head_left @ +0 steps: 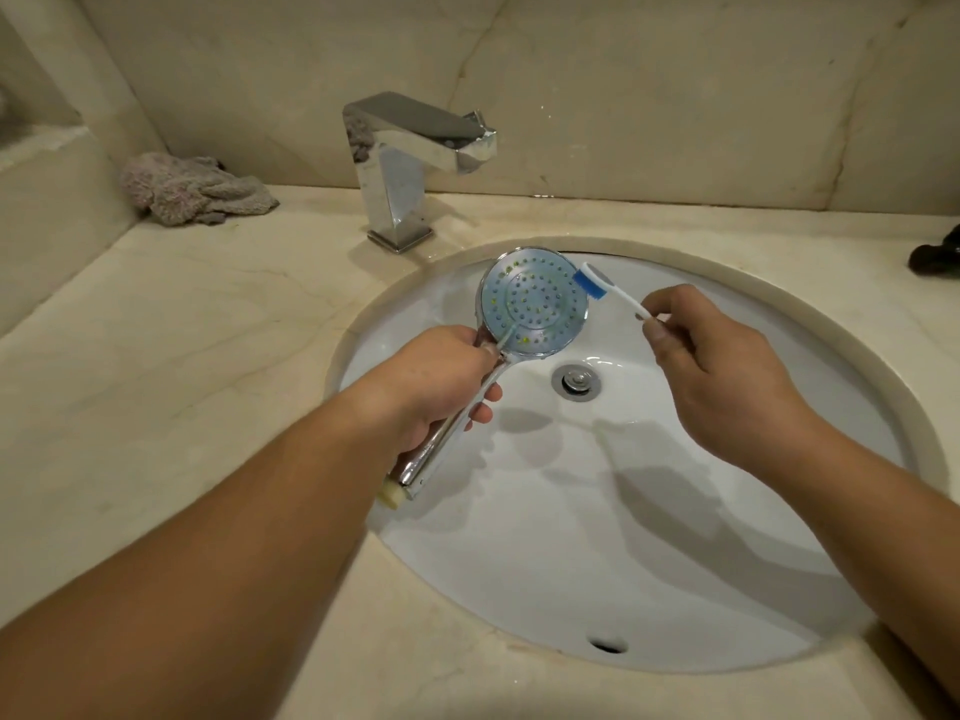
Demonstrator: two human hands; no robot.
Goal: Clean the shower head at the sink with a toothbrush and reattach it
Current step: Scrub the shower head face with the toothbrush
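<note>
The shower head (534,299) is held over the sink (649,537) near its back rim, face up, its chrome handle gripped in the left hand (441,376). The right hand (711,356) pinches the toothbrush (608,288), whose bristles sit at the head's right edge. The tap (410,163) stands behind on the worktop (182,314).

- A crumpled grey-pink cloth (195,188) lies on the counter (156,324) at far left, against the wall (597,70).
- A dark object (935,258), cut off by the frame, sits on the counter at far right; what it is cannot be told.
- The counter is pale veined stone, and the wall behind matches it.
</note>
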